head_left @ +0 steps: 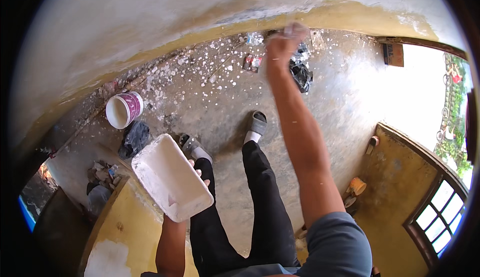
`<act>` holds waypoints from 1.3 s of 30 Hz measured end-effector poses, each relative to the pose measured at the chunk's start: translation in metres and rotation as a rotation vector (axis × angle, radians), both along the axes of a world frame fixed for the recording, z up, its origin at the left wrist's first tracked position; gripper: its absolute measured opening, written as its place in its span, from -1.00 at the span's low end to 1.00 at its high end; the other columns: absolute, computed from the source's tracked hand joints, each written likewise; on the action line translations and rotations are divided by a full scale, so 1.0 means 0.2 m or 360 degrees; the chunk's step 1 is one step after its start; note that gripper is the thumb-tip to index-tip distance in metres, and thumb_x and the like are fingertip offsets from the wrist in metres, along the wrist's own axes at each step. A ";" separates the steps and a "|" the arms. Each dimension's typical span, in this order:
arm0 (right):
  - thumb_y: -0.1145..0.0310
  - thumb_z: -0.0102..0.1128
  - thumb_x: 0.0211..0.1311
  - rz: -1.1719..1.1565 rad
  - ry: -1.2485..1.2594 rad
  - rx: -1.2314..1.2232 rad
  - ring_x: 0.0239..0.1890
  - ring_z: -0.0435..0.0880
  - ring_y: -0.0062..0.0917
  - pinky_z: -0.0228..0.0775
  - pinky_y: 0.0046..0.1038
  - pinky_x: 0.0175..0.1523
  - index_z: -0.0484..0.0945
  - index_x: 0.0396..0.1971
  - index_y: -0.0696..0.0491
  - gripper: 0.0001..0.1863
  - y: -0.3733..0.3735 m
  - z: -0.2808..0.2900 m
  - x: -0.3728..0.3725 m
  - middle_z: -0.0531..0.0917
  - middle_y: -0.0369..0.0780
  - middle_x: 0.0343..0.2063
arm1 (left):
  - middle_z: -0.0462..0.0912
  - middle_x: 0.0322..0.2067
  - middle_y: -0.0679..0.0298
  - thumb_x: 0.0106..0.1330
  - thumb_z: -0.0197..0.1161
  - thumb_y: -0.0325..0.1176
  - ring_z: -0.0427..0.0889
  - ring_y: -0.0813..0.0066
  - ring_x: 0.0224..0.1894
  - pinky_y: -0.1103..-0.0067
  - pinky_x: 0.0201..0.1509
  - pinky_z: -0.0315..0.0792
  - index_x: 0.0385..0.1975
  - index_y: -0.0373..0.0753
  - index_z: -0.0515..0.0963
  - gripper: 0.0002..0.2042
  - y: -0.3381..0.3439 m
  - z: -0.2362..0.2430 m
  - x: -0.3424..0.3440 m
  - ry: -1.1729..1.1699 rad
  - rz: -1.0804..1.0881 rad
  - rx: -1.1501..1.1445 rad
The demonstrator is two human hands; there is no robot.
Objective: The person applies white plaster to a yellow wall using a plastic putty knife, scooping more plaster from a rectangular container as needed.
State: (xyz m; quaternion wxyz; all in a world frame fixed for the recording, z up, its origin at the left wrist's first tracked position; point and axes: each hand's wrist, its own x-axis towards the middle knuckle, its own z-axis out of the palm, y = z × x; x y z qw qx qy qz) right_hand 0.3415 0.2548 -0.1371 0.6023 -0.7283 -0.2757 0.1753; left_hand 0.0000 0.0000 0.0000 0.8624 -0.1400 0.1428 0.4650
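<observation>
My left hand (201, 173) grips a white rectangular tub (172, 177) from beneath, and its fingertips curl over the tub's right side. Whitish residue coats the tub, with a small pinkish patch near its lower end. My right arm reaches far forward, and my right hand (285, 42) is raised in front of the lower part of the wall (340, 17). Motion smears that hand, so its fingers and anything in them cannot be made out. Grey-white coating covers much of the wall above a yellow band.
White spatters dot the concrete floor (220, 97). A white and purple bucket (124, 109) lies tipped at left beside a black plastic bag (135, 139). Another black bag (301, 74) and a red-and-dark packet (252, 63) lie ahead. Low yellow walls (395, 177) stand on both sides.
</observation>
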 end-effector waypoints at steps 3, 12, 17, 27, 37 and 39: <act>0.56 -0.07 0.24 -0.0399 -0.0760 -0.0082 -0.22 0.29 -0.49 0.29 -0.44 -0.05 0.21 -0.21 0.09 -0.83 0.09 0.15 0.52 0.29 -0.17 -0.25 | 0.12 0.33 0.16 0.42 -0.19 0.03 0.08 0.07 0.37 -0.05 0.40 -0.17 0.35 -0.16 0.02 -0.40 -0.02 -0.05 0.08 -0.0036 0.0049 -0.0017; 0.56 -0.07 0.21 -0.0070 -0.1020 0.0124 -0.14 0.35 -0.26 0.24 -0.17 0.02 0.18 -0.17 0.17 -0.78 0.23 -0.29 0.30 0.33 -0.01 -0.21 | 0.07 0.35 0.23 0.42 -0.27 0.07 0.14 0.16 0.35 0.01 0.42 -0.17 0.36 -0.15 -0.01 -0.39 0.02 -0.14 0.35 0.0031 0.0036 -0.0047; 0.30 -0.01 0.33 0.0128 0.0098 0.0218 -0.29 0.40 -0.48 0.39 -0.38 -0.22 0.14 -0.22 0.03 -0.76 0.02 -0.34 -0.03 0.35 -0.16 -0.32 | 0.17 0.30 0.18 0.41 -0.27 0.10 0.15 0.17 0.34 0.04 0.43 -0.17 0.35 -0.22 0.00 -0.36 0.06 -0.12 0.39 0.0088 0.0065 -0.0074; 0.29 0.00 0.35 0.0075 0.0076 0.0172 -0.47 0.26 -0.65 0.20 -0.58 -0.50 0.17 -0.28 0.09 -0.76 0.17 0.05 0.48 0.29 -0.21 -0.38 | 0.15 0.21 0.18 0.40 -0.07 -0.07 0.22 0.10 0.24 -0.06 0.37 -0.02 0.28 -0.12 0.19 -0.50 0.01 -0.12 0.25 0.0011 0.0252 -0.0319; 0.62 -0.04 0.16 0.0424 -0.0296 -0.0039 -0.25 0.48 -0.33 0.37 -0.31 -0.14 0.24 -0.18 0.17 -0.77 0.11 -0.13 -1.05 0.42 -0.05 -0.29 | 0.12 0.31 0.15 0.37 -0.05 0.01 0.19 0.04 0.31 -0.09 0.37 -0.07 0.33 -0.20 0.06 -0.37 -0.10 -0.08 -0.18 0.0074 0.0351 -0.0017; 0.58 -0.04 0.20 0.0677 0.0050 -0.0109 -0.23 0.47 -0.33 0.35 -0.33 -0.12 0.25 -0.16 0.15 -0.79 0.06 -0.20 -1.21 0.43 -0.10 -0.33 | 0.12 0.31 0.14 0.37 -0.05 0.02 0.20 0.04 0.30 -0.09 0.37 -0.06 0.33 -0.19 0.07 -0.38 -0.12 -0.08 -0.26 0.0041 0.0397 -0.0141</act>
